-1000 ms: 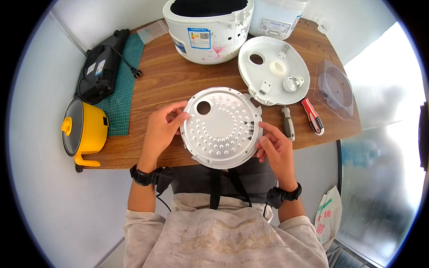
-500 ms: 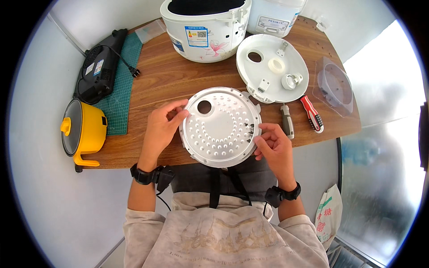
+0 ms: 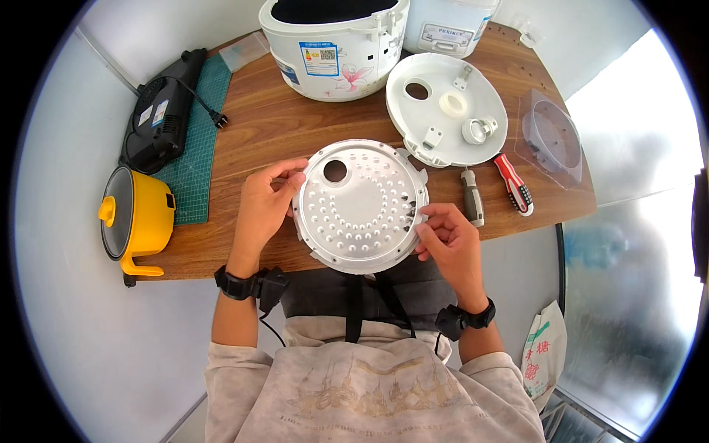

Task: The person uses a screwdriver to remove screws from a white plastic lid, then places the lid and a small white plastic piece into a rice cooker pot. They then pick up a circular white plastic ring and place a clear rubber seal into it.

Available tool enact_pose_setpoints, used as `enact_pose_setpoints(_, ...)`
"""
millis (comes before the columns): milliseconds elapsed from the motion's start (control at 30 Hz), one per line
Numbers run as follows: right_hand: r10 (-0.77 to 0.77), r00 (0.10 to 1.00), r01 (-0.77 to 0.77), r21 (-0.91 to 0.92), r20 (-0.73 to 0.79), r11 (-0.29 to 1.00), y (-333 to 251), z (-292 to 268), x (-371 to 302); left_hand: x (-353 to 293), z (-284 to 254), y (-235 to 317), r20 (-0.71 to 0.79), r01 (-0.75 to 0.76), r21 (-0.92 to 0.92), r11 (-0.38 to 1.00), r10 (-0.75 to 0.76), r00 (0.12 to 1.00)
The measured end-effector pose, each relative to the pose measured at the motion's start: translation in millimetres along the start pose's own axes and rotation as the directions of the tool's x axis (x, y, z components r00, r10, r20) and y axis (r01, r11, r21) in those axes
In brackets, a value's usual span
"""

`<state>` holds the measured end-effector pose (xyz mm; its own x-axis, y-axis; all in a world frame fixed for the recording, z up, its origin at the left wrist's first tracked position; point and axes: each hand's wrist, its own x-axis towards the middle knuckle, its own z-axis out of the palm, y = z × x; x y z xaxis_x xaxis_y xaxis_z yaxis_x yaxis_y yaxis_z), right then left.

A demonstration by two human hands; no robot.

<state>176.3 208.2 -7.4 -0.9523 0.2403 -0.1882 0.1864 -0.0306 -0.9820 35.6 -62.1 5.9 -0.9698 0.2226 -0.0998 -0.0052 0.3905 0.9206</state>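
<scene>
Between my hands is a round, silvery-white dimpled inner lid plate (image 3: 360,210) with one round hole near its upper left. Dark marks show at its right side. My left hand (image 3: 267,198) pinches the plate's left rim between thumb and fingers. On the opposite rim, my right hand (image 3: 449,235) grips with thumb and curled fingertips. Beyond the plate lies a white rice cooker lid shell (image 3: 413,122), inner side up, with a round hole and small fittings. Part of the plate reaches over the table's front edge.
A white rice cooker body (image 3: 369,70) stands at the back beside a white container (image 3: 443,37). Two screwdrivers, one grey-green (image 3: 473,199) and one red-black (image 3: 514,184), lie at right near a clear plastic tray (image 3: 552,140). Left are a yellow pot (image 3: 151,210), a black device (image 3: 166,111) and a green mat (image 3: 198,177).
The whole scene has shifted slightly up and left in the picture. My hands keep the same hold on the plate.
</scene>
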Motion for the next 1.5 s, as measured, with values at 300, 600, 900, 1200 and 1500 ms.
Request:
enact_pose_setpoints(300, -0.038, 0.999, 0.036, -0.085, -0.019, 0.996, -0.5, 3.2, -1.6, -3.0, 1.0, -4.1, -0.030, -0.048, 0.051, 0.998, 0.050, 0.998)
enact_pose_setpoints(600, -0.043, 0.999, 0.041, -0.112, -0.015, 0.993, -2.8, 3.5, -1.7, -24.9, -3.2, 0.8, 0.050, -0.193, 0.156, 0.969, 0.187, 0.981)
enact_pose_setpoints(900, -0.024, 1.000, 0.026, -0.122, 0.015, 0.992, -4.3, 1.8, 0.0, -26.6, -0.2, -8.3, 0.026, -0.125, 0.086, 0.988, 0.123, 0.992)
enact_pose_setpoints(1200, 0.031, 0.997, -0.024, -0.096, 0.075, 0.995, -8.3, 4.6, -1.0, -23.5, 0.1, -11.2, -0.048, -0.193, 0.137, 0.972, 0.201, 0.978)
enact_pose_setpoints(1500, -0.074, 0.989, 0.094, -0.148, 0.130, 0.984, 0.5, 30.5, -2.4, -15.1, -16.2, -4.5, -0.045, -0.266, 0.399, 0.878, 0.309, 0.950)
